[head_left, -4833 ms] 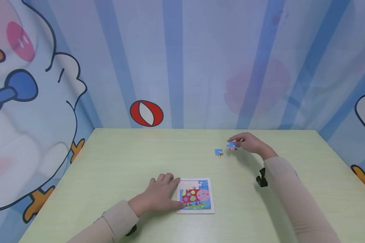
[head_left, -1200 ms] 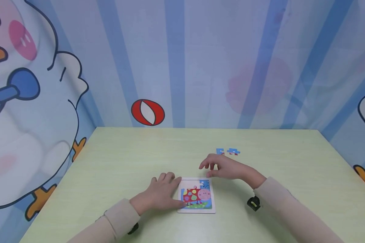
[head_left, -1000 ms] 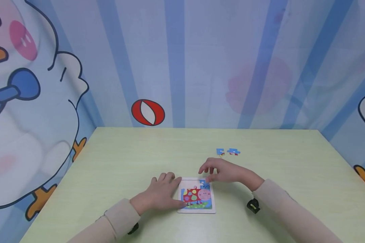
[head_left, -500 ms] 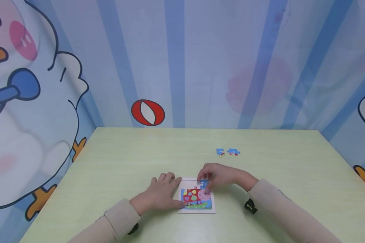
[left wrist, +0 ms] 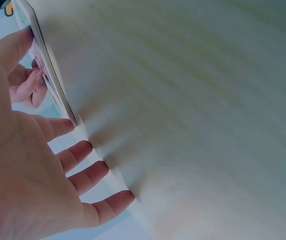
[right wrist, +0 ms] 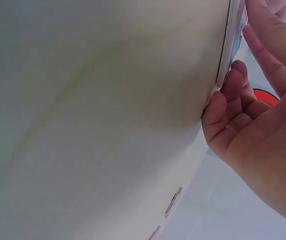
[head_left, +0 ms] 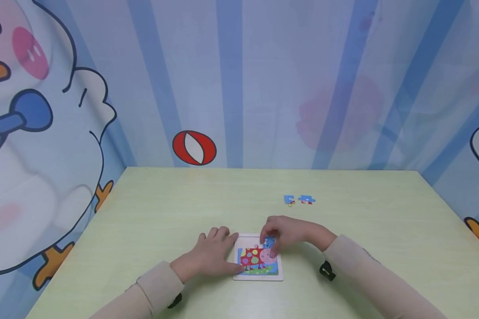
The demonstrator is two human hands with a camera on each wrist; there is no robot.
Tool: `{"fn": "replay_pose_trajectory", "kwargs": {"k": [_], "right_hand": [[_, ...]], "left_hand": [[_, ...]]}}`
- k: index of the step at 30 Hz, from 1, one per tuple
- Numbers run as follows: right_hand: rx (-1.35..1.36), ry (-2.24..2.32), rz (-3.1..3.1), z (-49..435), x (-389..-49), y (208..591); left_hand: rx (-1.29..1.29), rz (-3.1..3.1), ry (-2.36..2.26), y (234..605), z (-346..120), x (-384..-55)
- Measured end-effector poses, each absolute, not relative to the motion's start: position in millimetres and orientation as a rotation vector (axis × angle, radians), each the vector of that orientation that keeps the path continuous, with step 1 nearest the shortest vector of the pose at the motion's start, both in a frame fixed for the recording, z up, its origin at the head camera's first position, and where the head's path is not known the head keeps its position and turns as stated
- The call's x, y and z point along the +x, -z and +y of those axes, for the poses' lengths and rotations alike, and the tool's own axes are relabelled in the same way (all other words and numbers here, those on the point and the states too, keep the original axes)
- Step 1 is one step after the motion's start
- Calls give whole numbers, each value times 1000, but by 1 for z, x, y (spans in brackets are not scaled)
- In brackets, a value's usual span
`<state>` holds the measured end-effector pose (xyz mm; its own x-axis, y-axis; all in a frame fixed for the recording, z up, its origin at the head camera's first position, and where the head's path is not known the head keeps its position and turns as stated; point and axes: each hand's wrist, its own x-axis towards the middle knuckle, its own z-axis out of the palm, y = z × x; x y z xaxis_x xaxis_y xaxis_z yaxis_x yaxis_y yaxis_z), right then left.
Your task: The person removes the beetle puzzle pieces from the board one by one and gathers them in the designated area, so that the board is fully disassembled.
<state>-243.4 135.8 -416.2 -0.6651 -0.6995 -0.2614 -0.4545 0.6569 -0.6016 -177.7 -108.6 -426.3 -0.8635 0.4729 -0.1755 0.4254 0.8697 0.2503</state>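
Steadying the tray [head_left: 259, 278], apparently — left hand [head_left: 208, 257] spread along its left edge. Right hand [head_left: 290, 231] bent over far-right corner; pinch unverifiable.

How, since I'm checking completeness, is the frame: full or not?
Not full: the frame shows bare white upper left; two pieces lie outside.

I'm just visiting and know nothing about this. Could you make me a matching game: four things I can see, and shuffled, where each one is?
Things:
1. Left hand
2. Right hand
3. Two loose puzzle pieces
4. Red-and-white ball print

Places:
A. On the blue striped backdrop
B. At the left edge of the puzzle tray
C. Lying on the table, beyond the tray
D. At the tray's far right corner

Pairs: 1-B, 2-D, 3-C, 4-A
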Motion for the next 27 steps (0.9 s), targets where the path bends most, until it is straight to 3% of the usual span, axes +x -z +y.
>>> {"fn": "replay_pose_trajectory", "kwargs": {"k": [27], "right_hand": [[-901, 676, 2423, 134, -240, 418]], "left_hand": [[674, 2805, -304, 425, -108, -178]]}}
